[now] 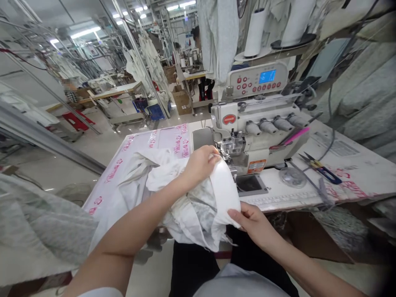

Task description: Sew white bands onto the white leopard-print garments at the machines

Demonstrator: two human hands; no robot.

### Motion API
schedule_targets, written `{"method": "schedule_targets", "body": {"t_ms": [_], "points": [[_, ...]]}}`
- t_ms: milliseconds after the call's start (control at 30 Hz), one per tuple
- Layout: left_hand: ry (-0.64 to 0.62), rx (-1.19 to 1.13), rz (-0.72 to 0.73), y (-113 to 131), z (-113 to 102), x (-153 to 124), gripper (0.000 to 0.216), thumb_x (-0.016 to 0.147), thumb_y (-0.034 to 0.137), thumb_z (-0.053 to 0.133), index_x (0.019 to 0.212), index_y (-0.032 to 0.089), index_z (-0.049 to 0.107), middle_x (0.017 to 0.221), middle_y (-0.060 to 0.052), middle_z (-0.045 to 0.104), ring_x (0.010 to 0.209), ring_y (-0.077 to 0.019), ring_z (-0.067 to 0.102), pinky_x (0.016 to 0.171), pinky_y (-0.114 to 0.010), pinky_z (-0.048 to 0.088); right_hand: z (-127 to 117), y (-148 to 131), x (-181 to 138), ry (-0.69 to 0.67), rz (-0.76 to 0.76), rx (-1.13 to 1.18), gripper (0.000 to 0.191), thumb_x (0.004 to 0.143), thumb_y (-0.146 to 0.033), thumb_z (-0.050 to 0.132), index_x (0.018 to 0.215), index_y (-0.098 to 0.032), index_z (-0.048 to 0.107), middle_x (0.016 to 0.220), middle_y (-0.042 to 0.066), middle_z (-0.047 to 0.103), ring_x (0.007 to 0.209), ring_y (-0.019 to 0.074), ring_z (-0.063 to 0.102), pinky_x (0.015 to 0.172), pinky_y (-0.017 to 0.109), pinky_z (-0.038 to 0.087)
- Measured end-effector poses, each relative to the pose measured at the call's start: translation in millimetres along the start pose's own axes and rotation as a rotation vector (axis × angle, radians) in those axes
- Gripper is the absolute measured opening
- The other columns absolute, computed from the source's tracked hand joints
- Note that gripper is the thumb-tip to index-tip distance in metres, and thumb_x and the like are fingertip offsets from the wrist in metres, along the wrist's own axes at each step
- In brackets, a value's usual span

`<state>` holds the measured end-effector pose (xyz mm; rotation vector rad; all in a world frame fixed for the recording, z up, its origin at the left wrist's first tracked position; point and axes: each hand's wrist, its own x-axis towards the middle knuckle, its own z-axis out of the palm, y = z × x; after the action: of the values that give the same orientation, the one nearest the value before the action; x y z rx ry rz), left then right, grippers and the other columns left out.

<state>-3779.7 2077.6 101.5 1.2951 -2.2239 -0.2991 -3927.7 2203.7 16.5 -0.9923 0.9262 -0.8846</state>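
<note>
White fabric, a garment piece [194, 210] with a smooth band [225, 187] along its edge, is spread between my hands and hangs over the table's front edge. My left hand [204, 163] is closed on the band's upper end, close to the needle area of the sewing machine [235, 144]. Lower down, my right hand [250, 218] pinches the band's other end between thumb and fingers. More of the cloth lies bunched to the left on the table. The machine's presser foot is partly hidden behind my left fingers.
Scissors [321, 167] and a clear round dish [292, 176] lie right of the machine on the table [365, 165]. Thread cones [255, 33] stand above. A metal post [55, 140] slants at the left. Cloth [40, 231] hangs nearby; a person [198, 39] is in the background.
</note>
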Motion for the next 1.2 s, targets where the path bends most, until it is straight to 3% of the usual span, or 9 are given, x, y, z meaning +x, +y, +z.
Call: {"method": "schedule_targets", "body": {"t_ms": [233, 433, 633, 900, 1033, 1200], "points": [[0.106, -0.027, -0.220, -3, 2, 24, 0.018, 0.067, 0.019, 0.053, 0.083, 0.016, 0.046, 0.072, -0.001, 0.055, 0.062, -0.0146, 0.050, 0.054, -0.026, 0.037, -14, -9, 12, -0.005, -0.013, 0.019, 0.029, 0.073, -0.043, 0.059, 0.071, -0.014, 0.054, 0.059, -0.002, 0.041, 0.052, 0.0074, 0.029, 0.046, 0.019, 0.023], [0.089, -0.076, -0.124, -10, 7, 49, 0.021, 0.066, 0.017, 0.050, 0.086, 0.014, 0.050, 0.080, -0.005, 0.060, 0.078, -0.0183, 0.056, 0.069, -0.029, 0.044, -20, -21, 26, 0.008, -0.060, 0.049, 0.028, 0.072, -0.043, 0.059, 0.077, -0.015, 0.057, 0.062, -0.002, 0.045, 0.053, 0.0080, 0.034, 0.048, 0.020, 0.027], [0.072, -0.102, 0.036, -15, 6, 58, 0.025, 0.066, 0.014, 0.048, 0.091, 0.012, 0.053, 0.090, -0.008, 0.061, 0.081, -0.0185, 0.057, 0.070, -0.029, 0.046, -17, -23, 36, 0.031, -0.068, 0.045, 0.031, 0.073, -0.044, 0.059, 0.075, -0.013, 0.055, 0.055, -0.004, 0.038, 0.049, 0.0058, 0.026, 0.044, 0.019, 0.021], [0.084, -0.088, 0.071, -15, 7, 57, 0.024, 0.068, 0.014, 0.047, 0.091, 0.012, 0.054, 0.090, -0.007, 0.062, 0.080, -0.0179, 0.057, 0.069, -0.027, 0.045, -13, -30, 30, 0.007, -0.119, 0.034, 0.025, 0.075, -0.040, 0.057, 0.081, -0.015, 0.058, 0.068, -0.001, 0.049, 0.056, 0.0078, 0.036, 0.048, 0.019, 0.028], [0.103, -0.093, 0.042, -16, 8, 56, 0.024, 0.068, 0.015, 0.047, 0.091, 0.012, 0.053, 0.090, -0.008, 0.062, 0.080, -0.0183, 0.057, 0.069, -0.027, 0.045, -16, -29, 33, 0.033, -0.096, 0.005, 0.028, 0.075, -0.042, 0.057, 0.077, -0.014, 0.055, 0.060, -0.003, 0.041, 0.051, 0.0065, 0.029, 0.044, 0.019, 0.023], [0.086, -0.105, 0.016, -32, 12, 76, 0.025, 0.065, 0.010, 0.045, 0.090, 0.014, 0.051, 0.088, -0.006, 0.062, 0.081, -0.0179, 0.056, 0.073, -0.029, 0.043, -14, -34, 48, 0.099, -0.164, 0.006, 0.034, 0.072, -0.043, 0.059, 0.061, -0.015, 0.045, 0.050, -0.006, 0.027, 0.045, 0.0048, 0.020, 0.041, 0.019, 0.018]]}}
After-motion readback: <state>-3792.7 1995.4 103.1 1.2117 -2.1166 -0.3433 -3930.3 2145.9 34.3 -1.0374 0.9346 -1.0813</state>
